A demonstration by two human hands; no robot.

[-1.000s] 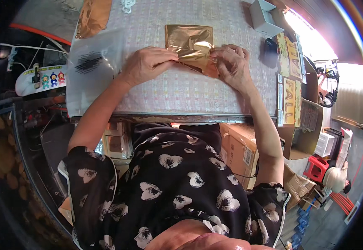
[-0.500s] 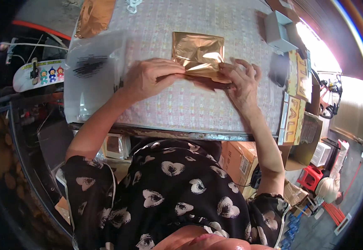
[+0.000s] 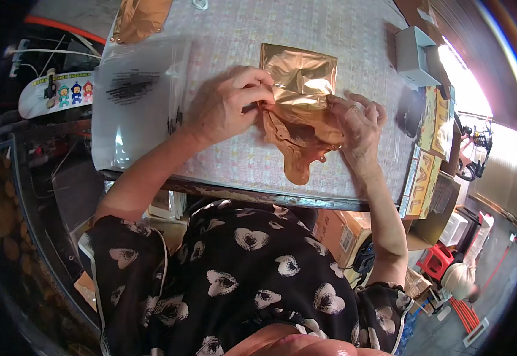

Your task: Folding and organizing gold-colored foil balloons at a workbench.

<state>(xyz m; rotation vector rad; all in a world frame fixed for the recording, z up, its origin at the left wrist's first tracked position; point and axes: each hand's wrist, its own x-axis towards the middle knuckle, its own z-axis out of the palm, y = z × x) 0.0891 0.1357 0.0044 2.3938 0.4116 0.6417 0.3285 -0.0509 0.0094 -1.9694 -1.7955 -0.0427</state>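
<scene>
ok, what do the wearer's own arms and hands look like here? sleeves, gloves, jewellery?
Both forearms are bare, with no gloves on the left hand or right hand. Short sleeves of a black top printed with white hearts end near the shoulders. No watch shows; whether a ring is worn is too small to tell.

On the table [image 3: 306, 172], a shiny gold foil pouch [image 3: 299, 74] lies at the middle, square and crinkled. To its left lies a clear plastic bag [image 3: 137, 101] with a dark printed patch. Right of the pouch stands a small grey box [image 3: 414, 56]. Flat yellow packages [image 3: 433, 151] line the table's right edge. A brown cardboard box [image 3: 338, 234] with a white label sits under the table.
</scene>
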